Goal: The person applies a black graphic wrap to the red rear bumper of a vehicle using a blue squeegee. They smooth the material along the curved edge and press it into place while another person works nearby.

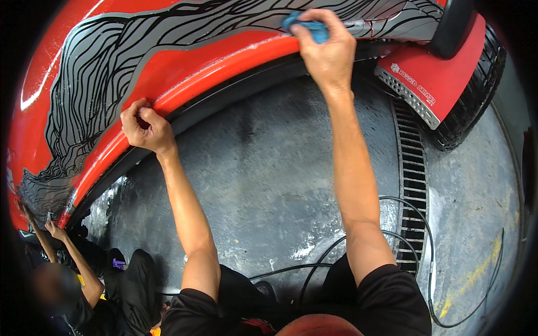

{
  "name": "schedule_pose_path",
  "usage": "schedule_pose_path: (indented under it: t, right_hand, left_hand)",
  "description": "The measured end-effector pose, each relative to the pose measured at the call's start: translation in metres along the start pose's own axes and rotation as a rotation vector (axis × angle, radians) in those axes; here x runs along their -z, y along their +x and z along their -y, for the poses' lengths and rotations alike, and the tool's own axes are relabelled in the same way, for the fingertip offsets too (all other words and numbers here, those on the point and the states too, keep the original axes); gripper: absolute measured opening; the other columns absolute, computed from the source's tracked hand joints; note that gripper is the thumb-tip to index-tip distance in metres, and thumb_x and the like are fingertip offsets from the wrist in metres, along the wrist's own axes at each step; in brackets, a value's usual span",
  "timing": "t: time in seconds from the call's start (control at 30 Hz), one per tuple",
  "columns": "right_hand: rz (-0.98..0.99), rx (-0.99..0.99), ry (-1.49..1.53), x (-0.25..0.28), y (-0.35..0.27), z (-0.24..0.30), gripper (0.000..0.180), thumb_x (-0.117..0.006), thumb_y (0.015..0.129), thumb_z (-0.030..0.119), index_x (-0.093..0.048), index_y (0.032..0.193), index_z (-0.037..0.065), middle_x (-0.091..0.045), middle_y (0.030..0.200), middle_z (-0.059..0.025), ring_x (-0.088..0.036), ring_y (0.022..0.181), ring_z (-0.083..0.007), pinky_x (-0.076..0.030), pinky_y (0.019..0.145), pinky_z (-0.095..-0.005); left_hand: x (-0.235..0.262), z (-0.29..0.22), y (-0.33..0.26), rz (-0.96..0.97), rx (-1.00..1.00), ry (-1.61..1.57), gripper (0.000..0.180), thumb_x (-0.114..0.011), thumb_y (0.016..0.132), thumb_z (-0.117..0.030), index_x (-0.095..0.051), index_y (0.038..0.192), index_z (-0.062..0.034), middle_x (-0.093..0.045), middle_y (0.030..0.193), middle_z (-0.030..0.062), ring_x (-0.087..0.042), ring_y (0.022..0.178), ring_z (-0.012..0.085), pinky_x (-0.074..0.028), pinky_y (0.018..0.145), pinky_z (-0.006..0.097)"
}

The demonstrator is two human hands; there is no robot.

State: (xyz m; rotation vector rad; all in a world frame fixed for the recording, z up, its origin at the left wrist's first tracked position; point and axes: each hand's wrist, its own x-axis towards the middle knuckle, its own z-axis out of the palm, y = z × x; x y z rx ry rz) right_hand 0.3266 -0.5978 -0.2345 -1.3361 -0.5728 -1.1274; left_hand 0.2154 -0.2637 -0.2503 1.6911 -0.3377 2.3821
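A red car's side panel (168, 73) curves across the top, bearing a grey decal (95, 61) with wavy black lines. My right hand (329, 56) grips a crumpled blue cloth (318, 31) against the lower part of the decal, above the red sill. Further left, my left hand (148, 127) rests at the red sill edge with its fingers curled in toward the thumb. Whatever those fingers hold, if anything, is hidden. Whitish wet streaks (246, 49) run along the sill between my two hands.
A red mud flap (431, 73) and black tyre (476, 95) stand at the right. A floor drain grate (412, 179) and a black hose (430, 252) cross the grey floor (263, 168). Another person (84, 280) crouches at lower left, hands on the car.
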Motion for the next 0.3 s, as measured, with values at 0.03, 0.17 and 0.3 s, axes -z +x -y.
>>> schedule_pose_path:
  t: [0.03,0.17,0.3]
  right_hand:
    - [-0.097,0.038,0.06,0.002,0.005,-0.011,0.019,-0.086,0.088,0.006,-0.076,0.104,0.006,-0.077,0.096,-0.0005,-0.069,0.084,-0.0081,-0.056,0.077,-0.0266]
    - [-0.16,0.049,0.101,-0.027,-0.013,0.02,0.016,-0.081,0.087,0.001,-0.074,0.101,0.003,-0.078,0.092,-0.0107,-0.076,0.082,-0.0189,-0.06,0.076,-0.0347]
    - [-0.111,-0.032,0.265,-0.045,-0.019,0.035,0.016,-0.081,0.089,0.006,-0.077,0.105,0.005,-0.08,0.097,-0.0094,-0.078,0.087,-0.0312,-0.061,0.084,-0.0382]
  left_hand:
    - [0.001,0.003,0.001,0.001,-0.016,0.018,0.016,-0.059,0.088,0.006,-0.073,0.094,-0.0005,-0.07,0.084,0.0075,-0.065,0.071,0.0186,-0.05,0.066,0.031]
    - [0.004,0.002,-0.001,0.014,0.041,0.012,0.016,-0.06,0.088,0.005,-0.073,0.093,-0.002,-0.07,0.083,0.0068,-0.064,0.069,0.0182,-0.048,0.065,0.033]
    - [0.003,0.003,0.005,0.009,-0.029,-0.005,0.017,-0.06,0.088,0.005,-0.074,0.093,-0.0028,-0.07,0.082,0.0064,-0.064,0.069,0.0184,-0.049,0.066,0.033]
